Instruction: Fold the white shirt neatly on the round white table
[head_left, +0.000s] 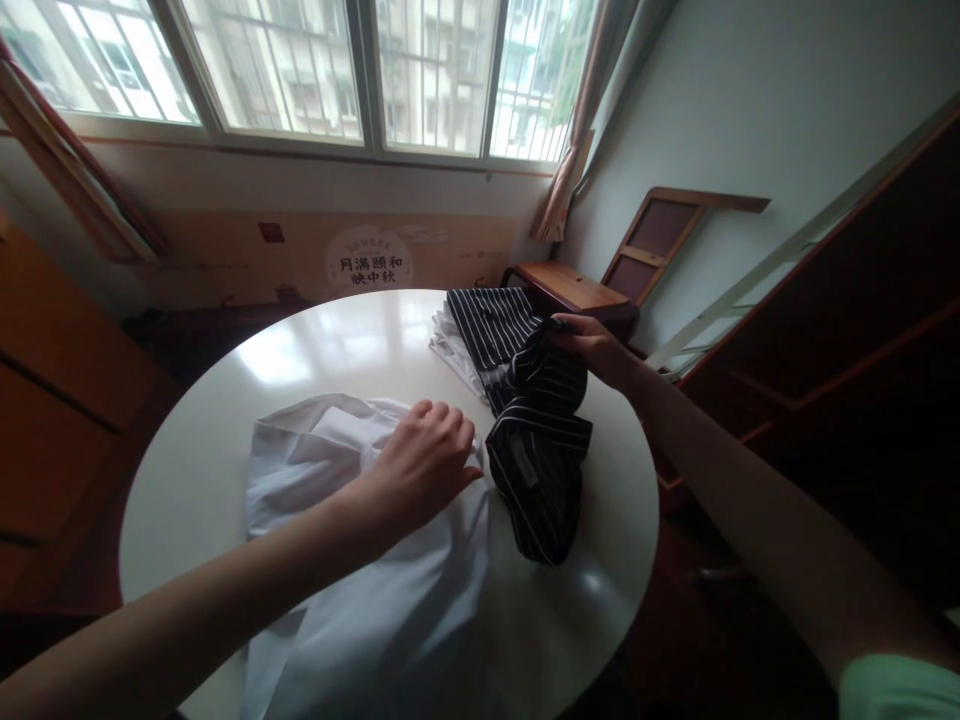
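The left hand (424, 455) lies palm down on a white shirt (375, 580) spread across the near half of the round white tabletop (315, 350). Its fingers are bent and pressed against the cloth near the shirt's right edge; whether that grip has closed on a fold or merely rests flat cannot be told from this angle. The shirt runs from about the middle of the tabletop down past its near rim, with the collar end toward the left.

The right hand (592, 345) reaches to the far right of the tabletop, its grip closed on the upper edge of a dark striped garment (536, 450). This garment is black with thin white stripes, bunched and partly lifted at the held end, its lower part lying crumpled on the tabletop just beside the white shirt and the left hand's fingertips.

Behind the held garment sits a small stack of folded clothes (480, 325), a striped piece on top and white cloth beneath, at the far edge of the tabletop. The striped garment touches or overlaps this stack; the exact boundary is unclear.

Beyond the tabletop stands a wooden chair (600, 280) against the right wall. A cardboard panel (337, 255) with printed characters leans under the window (315, 70). A curtain (581, 130) hangs in the corner.
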